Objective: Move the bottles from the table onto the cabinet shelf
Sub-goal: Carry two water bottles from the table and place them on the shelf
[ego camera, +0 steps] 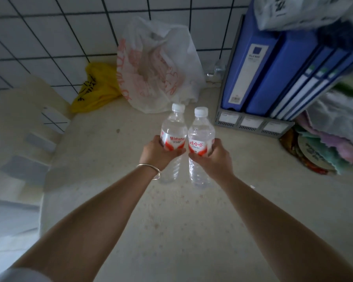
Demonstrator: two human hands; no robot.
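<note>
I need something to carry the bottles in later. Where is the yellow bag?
In the head view the yellow bag lies at the table's far left against the tiled wall, beside the white plastic bag.

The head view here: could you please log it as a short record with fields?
left hand: grips left bottle at its label
right hand: grips right bottle at its label
bottles: upright, side by side, white caps on
table: pale cloth under the bottles
behind: white plastic bag, yellow bag
right: blue file boxes in a grey rack
cabinet shelf: not in view
</note>
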